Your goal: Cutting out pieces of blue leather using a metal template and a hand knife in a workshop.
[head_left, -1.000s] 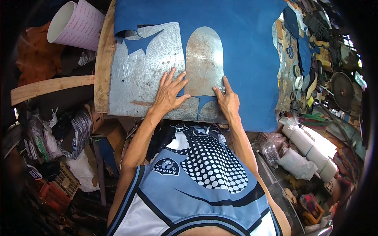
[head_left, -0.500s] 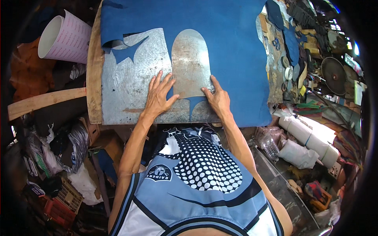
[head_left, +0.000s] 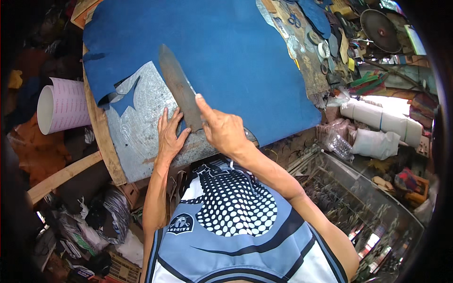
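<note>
A rounded-top metal template (head_left: 178, 82) stands tilted over the blue sheet material (head_left: 231, 61), looking much narrower and darker than when flat. My right hand (head_left: 226, 134) is at its right edge, index finger stretched along that edge and the other fingers curled; the thumb is partly hidden. My left hand (head_left: 170, 137) has its fingers stretched out, resting by the template's lower left edge. Beneath it is a scratched grey metal plate (head_left: 141, 137), where the blue sheet has been cut away with a ragged edge.
A wooden edge (head_left: 101, 137) borders the table's left side, with a pale printed roll (head_left: 66, 106) beyond. At the far right lie scissors (head_left: 294, 20), tape rolls (head_left: 323, 50) and a round dark disc (head_left: 380, 30). White wrapped rolls (head_left: 382, 115) lie to the right.
The template has gone from lying flat to tilted on its side. My right hand has changed from resting at its lower right corner to curling at its edge. My view has turned.
</note>
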`<state>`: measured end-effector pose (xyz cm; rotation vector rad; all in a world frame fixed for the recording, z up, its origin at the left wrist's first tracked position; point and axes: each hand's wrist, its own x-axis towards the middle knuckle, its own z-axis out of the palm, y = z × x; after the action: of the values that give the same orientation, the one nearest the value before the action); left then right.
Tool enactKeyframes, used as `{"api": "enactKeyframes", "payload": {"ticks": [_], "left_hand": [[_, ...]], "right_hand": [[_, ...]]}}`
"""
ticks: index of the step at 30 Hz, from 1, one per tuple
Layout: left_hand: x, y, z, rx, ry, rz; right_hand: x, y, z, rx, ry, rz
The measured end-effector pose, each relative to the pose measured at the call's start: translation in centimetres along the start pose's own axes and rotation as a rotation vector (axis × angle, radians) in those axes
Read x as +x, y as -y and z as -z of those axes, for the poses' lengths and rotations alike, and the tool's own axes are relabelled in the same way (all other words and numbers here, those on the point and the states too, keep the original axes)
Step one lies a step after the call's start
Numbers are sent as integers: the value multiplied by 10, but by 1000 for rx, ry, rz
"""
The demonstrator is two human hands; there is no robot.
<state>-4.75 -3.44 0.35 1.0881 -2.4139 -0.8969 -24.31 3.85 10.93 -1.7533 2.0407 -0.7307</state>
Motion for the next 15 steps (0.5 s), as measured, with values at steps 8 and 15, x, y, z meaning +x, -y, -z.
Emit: {"api": "enactKeyframes", "payload": {"ticks": [8, 15], "left_hand": [[-4, -1, -7, 104, -23, -48], [-4, 3, -6, 20, -96, 1]], "right_hand": [[-4, -85, -15, 27, 137, -418], [0, -95, -18, 42, 221, -436]]}}
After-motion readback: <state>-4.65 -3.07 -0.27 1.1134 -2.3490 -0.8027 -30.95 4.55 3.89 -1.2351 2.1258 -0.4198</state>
